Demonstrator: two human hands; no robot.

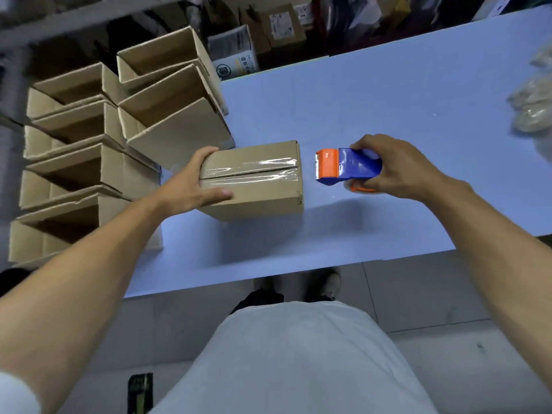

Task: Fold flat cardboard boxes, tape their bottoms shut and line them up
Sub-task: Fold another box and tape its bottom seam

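Observation:
A small cardboard box (263,189) lies bottom up on the blue table (388,109), with clear tape along its centre seam. My left hand (191,183) grips the box's left end, fingers over the top and thumb on the near side. Just right of the box, a short gap away, my right hand (397,167) holds a blue and orange tape dispenser (346,167), its orange cutter end pointing at the box.
Several folded open boxes (89,162) stand in rows at the table's left end. Pale plastic bags (534,100) lie at the far right. Cartons and clutter (268,31) sit behind the table. The near table edge runs just in front of my body.

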